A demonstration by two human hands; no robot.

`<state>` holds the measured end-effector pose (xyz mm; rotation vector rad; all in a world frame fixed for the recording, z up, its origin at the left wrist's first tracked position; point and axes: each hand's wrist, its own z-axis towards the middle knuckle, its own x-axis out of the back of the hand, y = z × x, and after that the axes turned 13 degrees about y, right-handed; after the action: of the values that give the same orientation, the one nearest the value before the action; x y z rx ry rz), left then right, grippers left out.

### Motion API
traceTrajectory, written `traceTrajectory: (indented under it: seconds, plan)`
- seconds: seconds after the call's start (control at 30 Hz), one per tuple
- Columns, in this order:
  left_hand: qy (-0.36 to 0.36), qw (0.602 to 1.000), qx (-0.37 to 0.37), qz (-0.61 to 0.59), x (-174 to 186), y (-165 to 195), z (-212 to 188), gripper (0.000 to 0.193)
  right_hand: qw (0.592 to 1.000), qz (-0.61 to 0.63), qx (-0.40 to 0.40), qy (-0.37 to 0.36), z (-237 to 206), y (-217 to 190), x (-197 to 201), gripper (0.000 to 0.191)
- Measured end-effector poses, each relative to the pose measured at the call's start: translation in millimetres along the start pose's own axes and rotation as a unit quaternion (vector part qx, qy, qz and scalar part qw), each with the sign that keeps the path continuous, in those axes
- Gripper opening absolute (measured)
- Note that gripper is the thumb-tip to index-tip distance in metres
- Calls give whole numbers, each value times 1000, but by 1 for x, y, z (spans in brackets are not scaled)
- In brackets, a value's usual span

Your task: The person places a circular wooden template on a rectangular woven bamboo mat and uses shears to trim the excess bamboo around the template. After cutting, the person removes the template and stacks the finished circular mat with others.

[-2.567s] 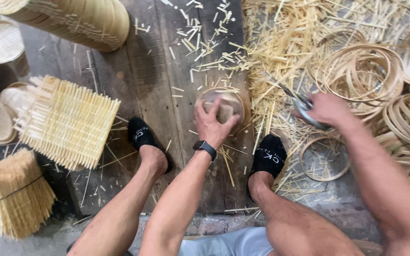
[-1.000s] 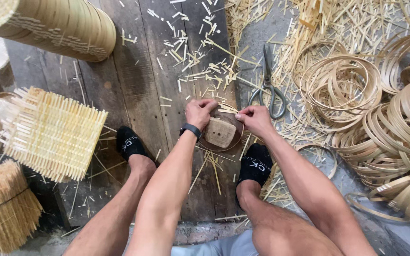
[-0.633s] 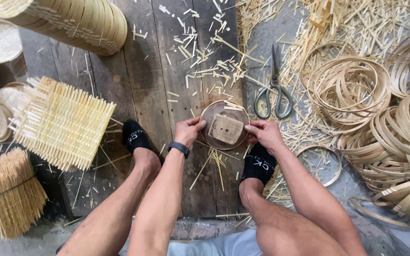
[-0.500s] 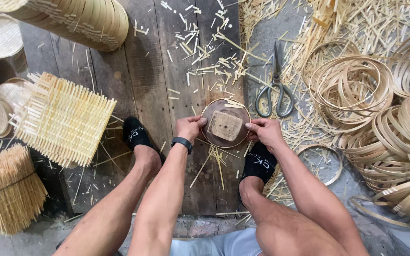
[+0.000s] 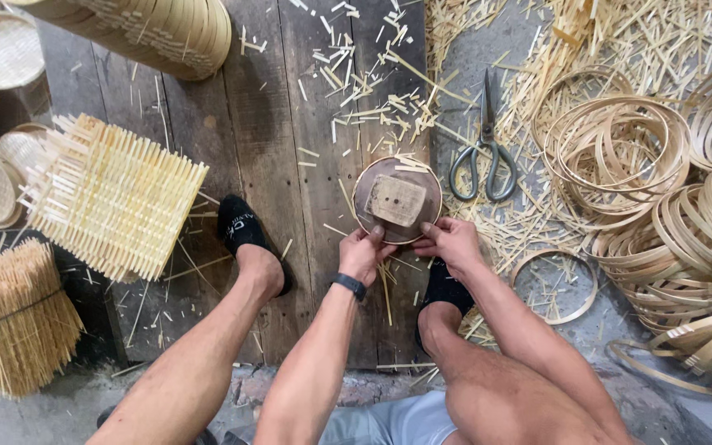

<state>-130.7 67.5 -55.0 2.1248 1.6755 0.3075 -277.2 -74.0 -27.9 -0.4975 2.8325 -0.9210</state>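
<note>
The round wooden disc [image 5: 395, 200] is gripped at its near rim by the left hand [image 5: 364, 253] and right hand [image 5: 452, 241]; scissors [image 5: 482, 153] are lying just beside it.

bamboo craft wkshop | hoop piles [image 5: 669, 222] | offcuts [image 5: 372, 91] | scissors [image 5: 483, 148]
</note>
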Motion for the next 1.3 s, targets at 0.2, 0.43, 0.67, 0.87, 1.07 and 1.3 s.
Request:
traceTrajectory:
  seconds: [0.2,0.43,0.67,0.87,1.07,1.3]
  plan:
    - [61,997,-18,32,-4,6,5,20,999,-50,17,11,-16,-7,-11,26]
    - [-107,872,-393,271,10,107,-50,40,974,-163,152,-31,-52,-84,-8,87]
    - [-69,826,-526,193,-36,75,-100,40,993,12,109,-52,-56,-63,-49,78]
    - [49,812,-479,331,-26,84,-35,51,988,92,40,-116,-36,-54,-33,66]
    - [175,900,-282,282,4,127,36,71,958,156,25,-240,-30,-51,12,79]
    - [230,606,-663,374,-17,117,18,49,977,144,32,-152,-30,-10,30,69]
